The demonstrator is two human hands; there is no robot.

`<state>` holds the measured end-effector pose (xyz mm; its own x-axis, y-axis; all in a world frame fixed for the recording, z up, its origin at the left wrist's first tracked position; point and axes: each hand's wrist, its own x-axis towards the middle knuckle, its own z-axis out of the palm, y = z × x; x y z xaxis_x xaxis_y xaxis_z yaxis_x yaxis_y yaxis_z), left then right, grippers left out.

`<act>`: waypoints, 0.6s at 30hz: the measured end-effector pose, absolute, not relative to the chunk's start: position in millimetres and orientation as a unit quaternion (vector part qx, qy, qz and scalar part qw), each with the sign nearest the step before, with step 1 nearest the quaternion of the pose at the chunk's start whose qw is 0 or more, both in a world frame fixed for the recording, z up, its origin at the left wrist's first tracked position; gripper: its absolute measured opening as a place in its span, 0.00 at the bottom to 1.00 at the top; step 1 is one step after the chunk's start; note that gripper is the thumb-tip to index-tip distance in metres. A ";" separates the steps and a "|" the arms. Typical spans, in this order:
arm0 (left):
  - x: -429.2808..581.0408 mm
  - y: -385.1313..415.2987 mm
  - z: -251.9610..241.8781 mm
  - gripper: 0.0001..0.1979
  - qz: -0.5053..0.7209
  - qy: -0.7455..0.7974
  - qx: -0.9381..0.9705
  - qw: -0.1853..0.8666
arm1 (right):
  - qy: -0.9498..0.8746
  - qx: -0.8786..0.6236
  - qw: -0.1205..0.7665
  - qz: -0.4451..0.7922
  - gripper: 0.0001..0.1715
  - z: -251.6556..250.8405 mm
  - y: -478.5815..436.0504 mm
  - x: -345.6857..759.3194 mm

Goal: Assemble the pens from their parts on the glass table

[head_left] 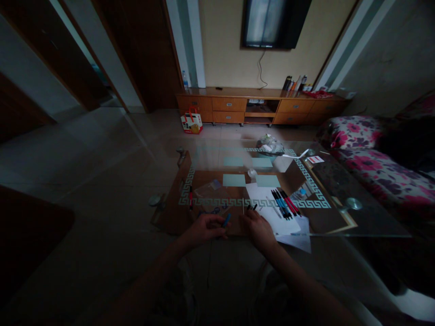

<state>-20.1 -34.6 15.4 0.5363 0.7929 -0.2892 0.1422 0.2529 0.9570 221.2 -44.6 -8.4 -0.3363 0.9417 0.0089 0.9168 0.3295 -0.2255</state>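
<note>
A short blue pen part [226,220] is pinched between the thumb and fingers of my left hand [208,227], at the near edge of the glass table. My right hand [258,228] rests on the near edge of the white paper [263,219], fingers curled down. Two small black pen parts [252,207] show just beyond its fingertips; whether the fingers grip anything there is hidden. A thin pale stick, like a pen refill [243,206], lies between the hands. Right of my right hand, several blue and red pens [285,203] lie side by side on the paper.
On the glass table [370,224] are a clear plastic bag [212,190], a red and black pen [190,198], a crumpled bag [270,145], a red and white card [315,159] and a blue-capped bottle [302,194]. A flowered sofa [394,167] stands right; a TV cabinet [229,105] is behind.
</note>
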 end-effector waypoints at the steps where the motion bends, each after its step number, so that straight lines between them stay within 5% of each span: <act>1: -20.3 -34.6 14.3 0.21 0.242 0.419 0.561 0.671 | -0.811 -0.573 0.071 0.094 0.14 -9.1 -44.6 221.5; 13: -21.3 -33.6 6.4 0.22 0.241 0.445 0.565 0.651 | -0.805 -0.580 0.081 0.097 0.13 -13.1 -44.4 223.2; 18: -21.0 -32.4 5.2 0.21 0.250 0.436 0.579 0.642 | -0.781 -0.580 0.180 0.148 0.12 -12.1 -46.2 220.7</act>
<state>-21.0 -32.4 5.2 0.4955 0.8257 -0.2696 0.1831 0.2041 0.9617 220.7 -46.2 -12.1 -0.2624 0.9589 0.1083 0.8522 0.2829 -0.4401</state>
